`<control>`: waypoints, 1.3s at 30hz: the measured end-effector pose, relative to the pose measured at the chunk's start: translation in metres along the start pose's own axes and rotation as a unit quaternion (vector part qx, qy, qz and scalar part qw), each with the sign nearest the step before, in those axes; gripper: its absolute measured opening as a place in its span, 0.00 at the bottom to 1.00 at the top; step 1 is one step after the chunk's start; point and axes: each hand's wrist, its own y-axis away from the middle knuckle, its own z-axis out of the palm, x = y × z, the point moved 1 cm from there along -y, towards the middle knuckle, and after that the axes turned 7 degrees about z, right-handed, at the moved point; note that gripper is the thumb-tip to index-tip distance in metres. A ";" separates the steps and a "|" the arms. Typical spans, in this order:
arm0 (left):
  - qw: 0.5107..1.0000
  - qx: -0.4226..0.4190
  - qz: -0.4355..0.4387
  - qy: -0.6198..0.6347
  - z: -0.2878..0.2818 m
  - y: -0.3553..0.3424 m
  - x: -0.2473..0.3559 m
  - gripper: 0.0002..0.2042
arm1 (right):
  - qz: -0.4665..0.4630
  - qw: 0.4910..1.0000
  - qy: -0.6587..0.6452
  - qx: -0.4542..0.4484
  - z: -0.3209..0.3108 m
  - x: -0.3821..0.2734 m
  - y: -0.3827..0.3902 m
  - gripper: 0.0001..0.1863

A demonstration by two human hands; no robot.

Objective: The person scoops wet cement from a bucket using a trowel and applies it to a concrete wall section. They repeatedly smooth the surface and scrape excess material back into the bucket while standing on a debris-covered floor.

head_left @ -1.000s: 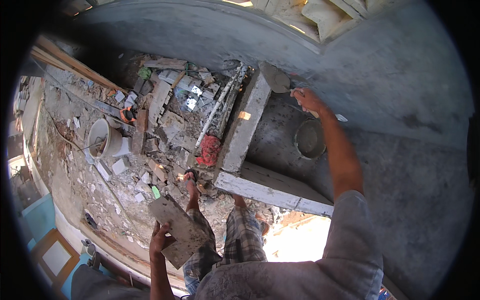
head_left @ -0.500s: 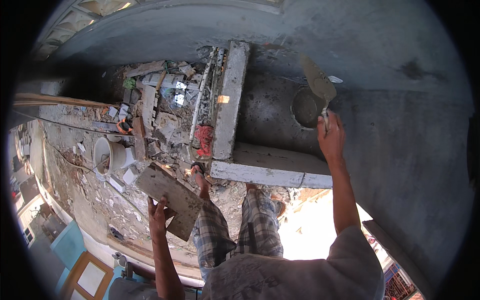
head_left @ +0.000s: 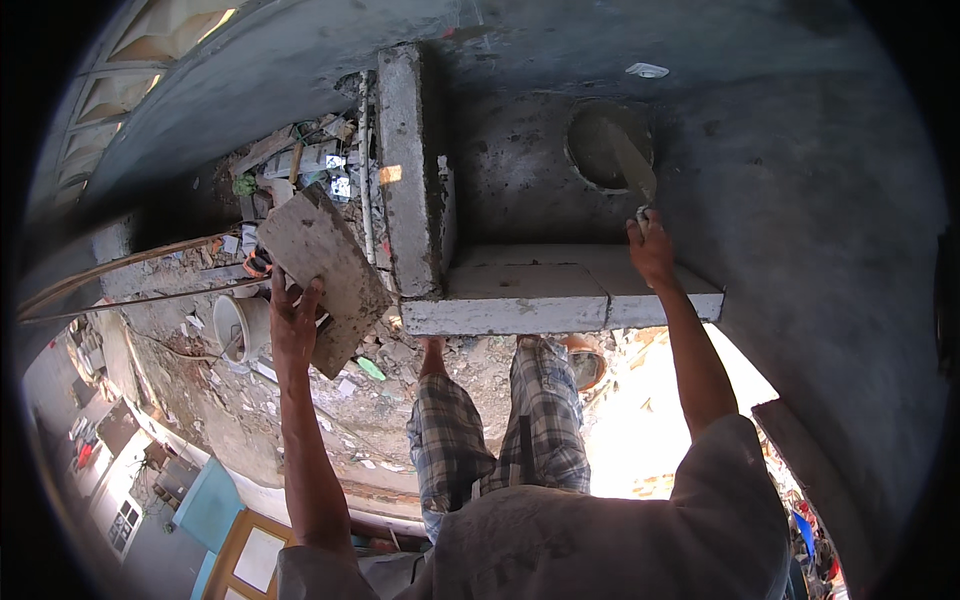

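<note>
My right hand [head_left: 652, 252] grips the handle of a pointed trowel [head_left: 633, 168]. Its blade lies over a round container [head_left: 590, 145] of grey, wet-looking mortar, inside a walled concrete enclosure. Whether the tip touches the mortar, I cannot tell. On the left, my left hand [head_left: 297, 315] is closed on the handle of a flat rectangular plastering float [head_left: 325, 262]. Grey smears mark the float's broad face, which is tilted. My fingers partly hide its handle.
A block wall [head_left: 403, 170] and a low front ledge [head_left: 505, 316] bound the enclosure. Grey plastered walls [head_left: 800, 190] rise behind and to the right. Rubble and a white bucket [head_left: 240, 328] lie at left; a small white object [head_left: 648, 70] is at the back wall.
The trowel has moved from beyond the container's right side to over its mortar. My left hand has raised the float farther from me. The view has shifted too.
</note>
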 end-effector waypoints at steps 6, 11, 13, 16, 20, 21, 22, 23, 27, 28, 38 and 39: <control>0.991 0.024 -0.064 -0.113 -0.020 -0.026 -0.060 0.34 | 0.217 0.920 -0.254 -0.203 0.011 0.042 -0.004 0.38; 0.951 0.065 -0.038 -0.301 -0.041 -0.055 -0.148 0.36 | 0.221 0.921 -0.230 -0.222 -0.011 0.035 -0.005 0.39; 0.941 0.060 -0.015 -0.333 -0.045 -0.075 -0.191 0.37 | 0.222 0.918 -0.219 -0.246 -0.014 0.031 -0.006 0.39; 0.923 -0.010 -0.095 -0.372 -0.064 -0.111 -0.261 0.38 | 0.029 0.988 -0.040 -0.147 -0.014 0.030 -0.009 0.33; 0.962 -0.013 0.004 -0.274 -0.076 -0.161 -0.312 0.36 | 0.078 0.984 0.027 -0.160 -0.002 0.052 -0.021 0.28; 0.970 -0.006 0.019 -0.243 -0.070 -0.171 -0.309 0.37 | 0.031 0.986 0.046 -0.158 0.004 0.057 -0.027 0.31; 0.968 0.015 0.053 -0.246 -0.052 -0.179 -0.298 0.36 | 0.066 0.983 0.039 -0.166 0.008 0.064 -0.033 0.33; 0.961 0.051 0.037 -0.268 -0.039 -0.182 -0.277 0.36 | 0.118 0.976 0.020 -0.181 0.019 0.068 -0.041 0.33; 0.916 0.186 0.176 -0.310 0.036 -0.170 -0.133 0.29 | -0.164 0.939 0.295 0.059 0.052 0.074 -0.068 0.15; 0.919 0.176 0.229 -0.268 0.062 -0.172 -0.096 0.30 | -0.137 0.951 0.273 0.056 0.057 0.080 -0.072 0.15; 0.915 0.150 0.346 -0.142 0.232 -0.237 0.045 0.18 | -0.016 0.951 0.293 -0.093 0.041 0.073 -0.093 0.18; 0.926 0.146 0.314 -0.154 0.236 -0.241 0.043 0.18 | 0.077 0.956 0.253 -0.126 0.038 0.068 -0.104 0.18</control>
